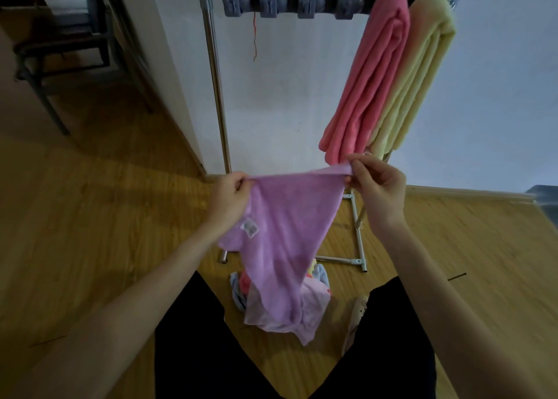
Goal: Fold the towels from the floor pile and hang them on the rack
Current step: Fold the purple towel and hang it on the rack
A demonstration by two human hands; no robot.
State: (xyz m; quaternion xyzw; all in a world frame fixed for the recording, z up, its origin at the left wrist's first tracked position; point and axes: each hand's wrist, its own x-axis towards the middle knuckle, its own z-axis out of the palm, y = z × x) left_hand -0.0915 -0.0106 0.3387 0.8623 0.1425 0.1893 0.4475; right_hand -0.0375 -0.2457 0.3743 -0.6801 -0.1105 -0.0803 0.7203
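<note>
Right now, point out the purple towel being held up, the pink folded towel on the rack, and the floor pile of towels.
purple towel (290, 217): head view, middle of the hanging cloth.
pink folded towel (371, 75): head view, middle of its draped length.
floor pile (314, 296): head view, pale pink cloth right of the purple towel.

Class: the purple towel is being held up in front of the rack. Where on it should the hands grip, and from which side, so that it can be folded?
Grip the purple towel at the two ends of its top edge, from above. The left hand and right hand already pinch there; that edge runs taut while the rest hangs free toward the floor pile.
</note>
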